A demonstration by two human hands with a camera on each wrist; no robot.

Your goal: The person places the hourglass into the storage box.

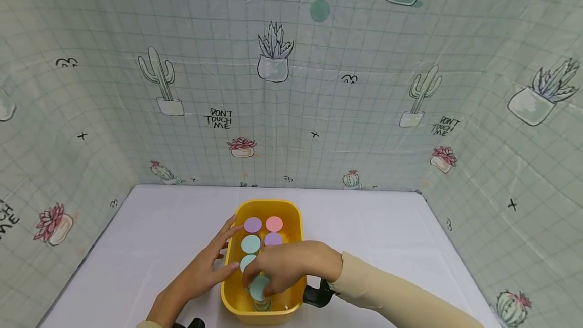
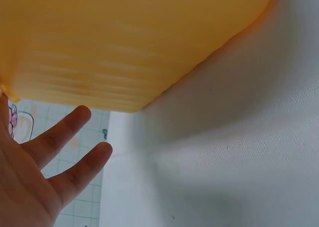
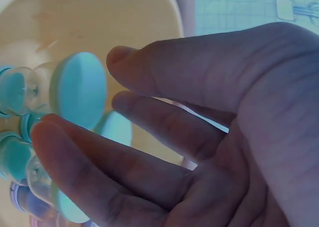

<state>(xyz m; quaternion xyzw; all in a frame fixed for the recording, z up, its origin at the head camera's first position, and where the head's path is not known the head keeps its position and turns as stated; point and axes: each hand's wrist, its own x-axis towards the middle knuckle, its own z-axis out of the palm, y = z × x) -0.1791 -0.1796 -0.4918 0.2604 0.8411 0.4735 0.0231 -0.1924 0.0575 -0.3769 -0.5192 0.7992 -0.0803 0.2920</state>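
Right hand (image 1: 284,267) reaching down into the near end of the yellow tub (image 1: 291,216), fingers (image 3: 164,77) curling round a small clear jar with a teal lid (image 1: 259,287) and gripping it at the lid; jar sitting inside the tub against its near wall, lid facing up. In the right wrist view, teal lid (image 3: 79,95) lying between fingertips and thumb, more clear jars with teal lids crowding just beside it.

Left hand (image 1: 205,267) lying flat and wide against the left outer wall of the tub, fingers (image 2: 65,130) straight and spread, holding nothing, fingertips touching the rim. In the left wrist view, yellow wall (image 2: 129,43) filling the upper part, blurred, white table beneath.

Standing in rows inside the tub beyond the hands: two further teal lids (image 1: 250,243), a purple lid (image 1: 252,224), a pink lid (image 1: 274,223) and another purple lid (image 1: 273,239) partly hidden by the right hand.

Tub resting at the near middle of the white table (image 1: 387,227). Cream sleeve (image 1: 391,292) covering the right forearm, a black wrist mount (image 1: 319,292) just beside the tub. Cactus-printed grid cloth (image 1: 291,90) hanging behind and at both sides.
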